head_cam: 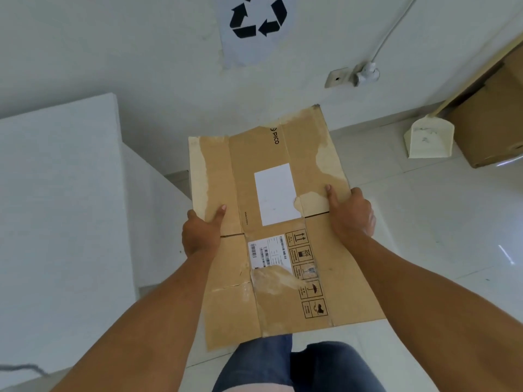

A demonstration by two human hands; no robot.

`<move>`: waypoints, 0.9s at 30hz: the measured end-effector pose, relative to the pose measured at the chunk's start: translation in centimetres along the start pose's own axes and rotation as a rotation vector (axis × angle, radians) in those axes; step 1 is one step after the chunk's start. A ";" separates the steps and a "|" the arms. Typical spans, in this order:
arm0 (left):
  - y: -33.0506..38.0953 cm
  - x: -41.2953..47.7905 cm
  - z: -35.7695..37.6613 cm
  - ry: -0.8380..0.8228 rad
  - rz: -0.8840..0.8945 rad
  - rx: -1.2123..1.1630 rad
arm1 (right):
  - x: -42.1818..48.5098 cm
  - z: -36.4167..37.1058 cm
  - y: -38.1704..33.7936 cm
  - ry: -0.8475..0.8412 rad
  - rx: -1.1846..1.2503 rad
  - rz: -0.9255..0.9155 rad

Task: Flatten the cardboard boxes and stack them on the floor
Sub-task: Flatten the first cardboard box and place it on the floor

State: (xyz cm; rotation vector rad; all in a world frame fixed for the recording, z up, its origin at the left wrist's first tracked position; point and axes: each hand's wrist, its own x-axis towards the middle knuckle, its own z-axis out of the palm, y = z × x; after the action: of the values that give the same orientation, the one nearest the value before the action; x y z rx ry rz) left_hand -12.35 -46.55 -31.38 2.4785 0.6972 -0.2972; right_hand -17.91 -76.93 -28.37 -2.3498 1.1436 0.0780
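A flattened brown cardboard box (271,222) with white labels, torn tape patches and handling symbols is held out in front of me, above the white tiled floor (424,222). My left hand (201,233) grips its left edge, thumb on top and fingers underneath. My right hand (352,213) grips the right edge the same way. The box's near end hangs over my jeans-clad legs.
A white table or counter (56,193) fills the left side. A wall with a recycling sign (257,18) and a socket with a plug (365,73) is ahead. At the right stand a white dustpan (428,140) and an unflattened cardboard box (492,123).
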 end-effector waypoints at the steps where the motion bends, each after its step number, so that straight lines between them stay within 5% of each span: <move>1: 0.2 0.4 0.6 0.001 -0.011 0.002 | 0.9 0.4 0.0 -0.008 -0.007 -0.005; 14: 0.0 6.6 11.7 0.022 -0.098 -0.033 | 12.4 10.0 1.8 -0.121 -0.077 -0.086; 27: -6.8 17.5 35.8 0.033 -0.001 -0.043 | 26.6 32.2 13.1 -0.115 -0.142 -0.148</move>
State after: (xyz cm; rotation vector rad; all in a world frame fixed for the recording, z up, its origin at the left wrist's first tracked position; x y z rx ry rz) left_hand -3.49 -54.30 -70.07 2.4476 0.7110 -0.2399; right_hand -5.11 -87.31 -68.94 -2.5108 0.9347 0.2454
